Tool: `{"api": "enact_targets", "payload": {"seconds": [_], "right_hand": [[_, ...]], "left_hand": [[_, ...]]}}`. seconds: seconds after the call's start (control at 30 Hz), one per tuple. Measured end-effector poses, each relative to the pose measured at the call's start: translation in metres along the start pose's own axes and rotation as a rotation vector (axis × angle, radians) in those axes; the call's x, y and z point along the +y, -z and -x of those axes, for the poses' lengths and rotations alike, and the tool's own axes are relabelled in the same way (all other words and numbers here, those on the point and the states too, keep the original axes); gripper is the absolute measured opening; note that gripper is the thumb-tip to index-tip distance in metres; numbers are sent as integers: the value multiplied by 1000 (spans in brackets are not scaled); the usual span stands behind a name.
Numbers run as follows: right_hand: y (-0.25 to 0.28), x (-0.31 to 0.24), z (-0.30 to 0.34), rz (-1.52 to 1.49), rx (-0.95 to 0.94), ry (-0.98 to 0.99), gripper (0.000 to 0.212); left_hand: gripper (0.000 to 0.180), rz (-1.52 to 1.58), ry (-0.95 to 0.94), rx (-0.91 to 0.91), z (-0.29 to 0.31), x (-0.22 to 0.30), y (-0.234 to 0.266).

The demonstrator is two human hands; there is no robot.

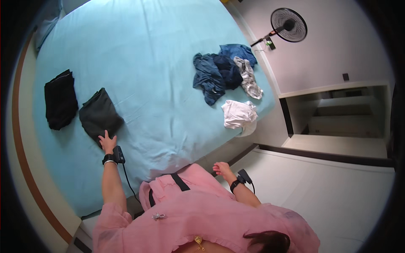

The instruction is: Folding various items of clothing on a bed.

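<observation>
My left hand (108,142) rests on the near edge of a folded dark grey garment (100,114) with its fingers spread. The garment lies on a bed covered with a light blue sheet (147,84). Just left of it is a folded black garment (61,101). Off the bed's near edge, my right hand (222,168) hangs in the air with loosely bent fingers and nothing in it. Each wrist wears a black band with a small device.
Toward the bed's right edge lie crumpled blue clothes (209,78), a light grey patterned garment (249,78) and a white garment (239,114). A black fan (289,25) stands beyond. White surface with a dark edge (303,189) at right.
</observation>
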State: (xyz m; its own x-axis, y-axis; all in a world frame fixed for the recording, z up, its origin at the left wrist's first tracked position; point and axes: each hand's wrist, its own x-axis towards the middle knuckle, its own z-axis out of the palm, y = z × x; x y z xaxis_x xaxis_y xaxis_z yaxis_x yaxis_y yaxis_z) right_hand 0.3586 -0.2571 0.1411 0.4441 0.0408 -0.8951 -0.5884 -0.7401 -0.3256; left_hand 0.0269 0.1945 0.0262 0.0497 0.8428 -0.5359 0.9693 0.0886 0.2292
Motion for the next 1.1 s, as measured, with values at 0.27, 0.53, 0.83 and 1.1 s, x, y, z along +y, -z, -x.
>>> {"api": "enact_targets", "payload": {"seconds": [0.27,0.53,0.83,1.1], "right_hand": [[32,-66,-35,202,-27,207,24],[148,-159,-138,565,615,567,68],[175,-217,-187,-620,45,-17,55],[156,-228,-244,-1097,185,93,33]], "left_hand": [[51,22,-92,72,66,41,-75],[36,627,34,-581,189,141,-146],[40,861,-54,-659,291,334,-130],[38,669,47,-488,281,338,-98]]}}
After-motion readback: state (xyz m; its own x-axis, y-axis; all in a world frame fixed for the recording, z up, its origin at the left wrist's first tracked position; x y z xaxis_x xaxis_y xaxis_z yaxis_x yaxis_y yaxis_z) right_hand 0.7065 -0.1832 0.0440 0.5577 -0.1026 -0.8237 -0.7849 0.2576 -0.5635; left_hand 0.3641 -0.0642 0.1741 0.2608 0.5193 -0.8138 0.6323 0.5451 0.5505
